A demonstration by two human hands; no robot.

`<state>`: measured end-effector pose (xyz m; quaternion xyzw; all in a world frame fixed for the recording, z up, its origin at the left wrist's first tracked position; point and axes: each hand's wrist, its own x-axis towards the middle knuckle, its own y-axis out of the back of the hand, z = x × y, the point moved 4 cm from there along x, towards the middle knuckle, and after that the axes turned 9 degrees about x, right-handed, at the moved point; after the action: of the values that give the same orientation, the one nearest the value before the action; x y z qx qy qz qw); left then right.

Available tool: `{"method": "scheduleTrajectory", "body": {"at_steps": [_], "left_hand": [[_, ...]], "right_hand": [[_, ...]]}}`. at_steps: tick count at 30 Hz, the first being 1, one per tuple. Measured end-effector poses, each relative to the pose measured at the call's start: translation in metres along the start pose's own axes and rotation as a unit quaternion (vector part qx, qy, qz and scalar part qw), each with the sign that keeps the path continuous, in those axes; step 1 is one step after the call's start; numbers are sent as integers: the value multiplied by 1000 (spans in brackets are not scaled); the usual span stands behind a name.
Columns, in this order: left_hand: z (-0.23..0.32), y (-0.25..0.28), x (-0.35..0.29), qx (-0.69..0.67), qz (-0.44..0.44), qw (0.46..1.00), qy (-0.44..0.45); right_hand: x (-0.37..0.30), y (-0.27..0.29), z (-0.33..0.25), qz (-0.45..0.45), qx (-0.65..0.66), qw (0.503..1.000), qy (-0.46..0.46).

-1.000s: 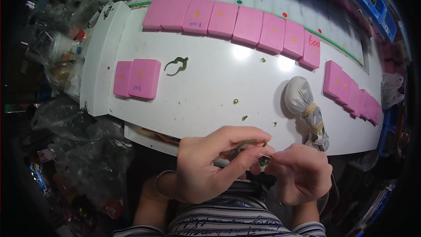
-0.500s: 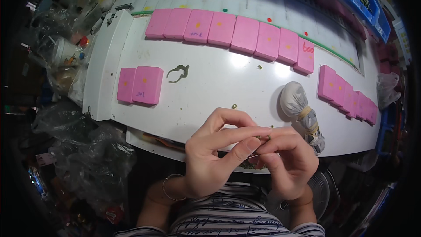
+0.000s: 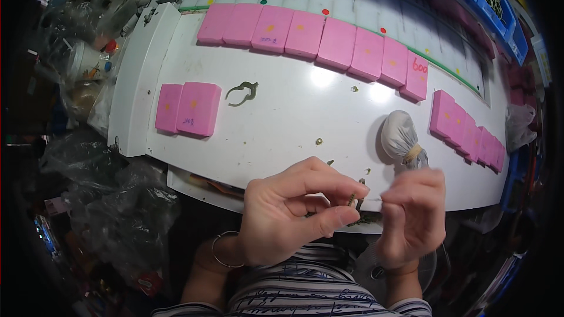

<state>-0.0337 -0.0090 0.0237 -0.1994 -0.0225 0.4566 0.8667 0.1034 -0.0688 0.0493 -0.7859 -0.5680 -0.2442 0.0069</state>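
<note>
My left hand [image 3: 294, 202] pinches a small olive-green ridged piece [image 3: 352, 200] between thumb and fingertips, above the near edge of the white table. A little to its right is my right hand [image 3: 414, 214], apart from the left, its fingers curled toward the thumb and blurred by motion. Whatever those fingers hold, if anything, cannot be made out. Beneath the hands, a heap of small dark green bits [image 3: 368, 218] partly shows. Loose green pieces lie on the white table [image 3: 282, 117], one small ring-like piece [image 3: 319, 141] among them.
Pink blocks [image 3: 273, 27] form a row at the back, with more at the right [image 3: 452, 118] and two at the left [image 3: 198, 108]. An olive C-shaped clip [image 3: 251, 93] lies beside those two. A grey bag-wrapped bundle [image 3: 398, 132] stands right of centre. Blue bins [image 3: 499, 9] are at the far right.
My hands have come apart: the right has moved off to the right, while the left keeps hold of the small ridged piece, now more visible. The view has shifted slightly.
</note>
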Motion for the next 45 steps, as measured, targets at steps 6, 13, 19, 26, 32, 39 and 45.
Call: {"method": "scheduleTrajectory", "body": {"at_steps": [6,13,19,26,32,39,45], "left_hand": [[1,-3,0,20,-16,999,-30],[1,-4,-2,37,-20,998,-36],[1,-4,-3,40,-12,998,-37],[0,-5,-2,34,-14,999,-35],[0,-5,-2,36,-5,999,-20],[0,-6,-1,7,-3,1000,-6],[-4,-2,-1,-7,-36,999,11]], "right_hand": [[-5,-5,-16,-17,18,1000,3],[-3,-9,-12,-11,14,997,78],[-10,-9,-12,-6,-37,996,82],[-7,-9,-13,9,-46,997,57],[-10,-6,-9,33,-5,999,16],[-9,-8,-8,15,-14,998,67],[-11,-6,-5,22,-22,997,70]]}}
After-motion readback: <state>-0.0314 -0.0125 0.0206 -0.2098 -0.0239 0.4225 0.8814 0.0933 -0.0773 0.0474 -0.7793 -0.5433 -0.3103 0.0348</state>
